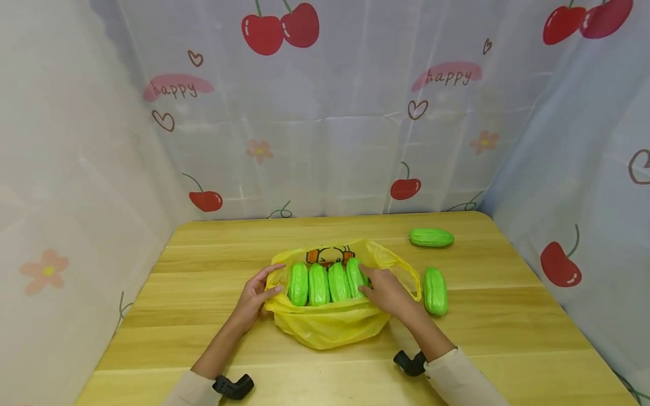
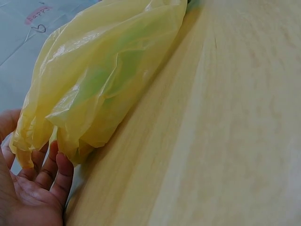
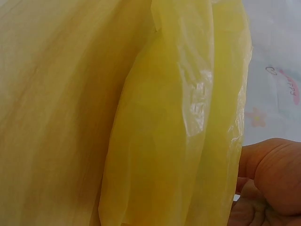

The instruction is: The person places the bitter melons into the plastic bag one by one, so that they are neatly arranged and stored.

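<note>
A yellow plastic bag (image 1: 332, 326) stands with its mouth spread wide on the table. Inside, several shiny, ridged green bitter melons (image 1: 319, 285) lie side by side. At the bag's left rim my left hand (image 1: 252, 296) holds the plastic between thumb and fingers; the left wrist view shows the fingers (image 2: 64, 176) bent at its edge. My right hand (image 1: 387, 290) reaches into the bag from the right and grips the rightmost bitter melon (image 1: 355, 276) with thumb and fingers. In the right wrist view the bag wall (image 3: 155, 132) hides the fingertips.
One bitter melon (image 1: 435, 291) lies on the wooden table (image 1: 213, 270) just right of the bag. Another bitter melon (image 1: 431, 237) lies farther back at the right. A white curtain (image 1: 335, 141) printed with cherries hangs behind the table and along its sides.
</note>
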Demonstrator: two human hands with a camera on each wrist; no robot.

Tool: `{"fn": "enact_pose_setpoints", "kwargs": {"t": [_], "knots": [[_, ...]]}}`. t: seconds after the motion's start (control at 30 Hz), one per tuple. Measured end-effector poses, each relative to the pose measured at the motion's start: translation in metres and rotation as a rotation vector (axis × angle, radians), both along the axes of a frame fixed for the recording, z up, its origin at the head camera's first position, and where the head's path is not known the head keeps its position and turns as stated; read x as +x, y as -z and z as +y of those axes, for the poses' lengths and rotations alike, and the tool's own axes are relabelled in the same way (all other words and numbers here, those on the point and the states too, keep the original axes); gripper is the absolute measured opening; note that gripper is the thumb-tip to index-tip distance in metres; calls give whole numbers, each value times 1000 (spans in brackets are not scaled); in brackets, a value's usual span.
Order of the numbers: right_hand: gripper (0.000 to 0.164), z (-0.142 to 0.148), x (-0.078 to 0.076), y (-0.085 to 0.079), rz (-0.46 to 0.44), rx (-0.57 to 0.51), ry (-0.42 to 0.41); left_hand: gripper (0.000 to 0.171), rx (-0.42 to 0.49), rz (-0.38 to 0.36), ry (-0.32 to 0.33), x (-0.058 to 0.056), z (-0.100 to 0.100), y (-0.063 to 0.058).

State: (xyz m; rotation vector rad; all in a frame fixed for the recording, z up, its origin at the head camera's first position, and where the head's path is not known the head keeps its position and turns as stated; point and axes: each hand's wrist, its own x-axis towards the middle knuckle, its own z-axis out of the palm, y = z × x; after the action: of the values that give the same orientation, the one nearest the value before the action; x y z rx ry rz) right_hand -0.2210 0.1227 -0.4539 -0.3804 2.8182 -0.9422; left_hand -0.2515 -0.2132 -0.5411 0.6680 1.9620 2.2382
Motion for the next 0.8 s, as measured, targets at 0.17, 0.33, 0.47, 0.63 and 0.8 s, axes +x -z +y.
{"fn": "enact_pose_setpoints", "kwargs": {"t": [0.17,0.33,0.47,0.63,0.8], "knots": [[63,-1,-1,2,-7,1,-2,52,3,8,5,-1,-1,1],[63,-2,0,3,-7,4,1,52,-5,5,6,-1,-1,2],[65,-2,1,3,-12,9,-3,52,-2,7,5,0,0,2],[67,0,2,-1,-14,27,4,52,-6,0,10,2,0,3],[64,2,3,-8,24,23,-3,51,3,-1,1,0,1,1]]}}
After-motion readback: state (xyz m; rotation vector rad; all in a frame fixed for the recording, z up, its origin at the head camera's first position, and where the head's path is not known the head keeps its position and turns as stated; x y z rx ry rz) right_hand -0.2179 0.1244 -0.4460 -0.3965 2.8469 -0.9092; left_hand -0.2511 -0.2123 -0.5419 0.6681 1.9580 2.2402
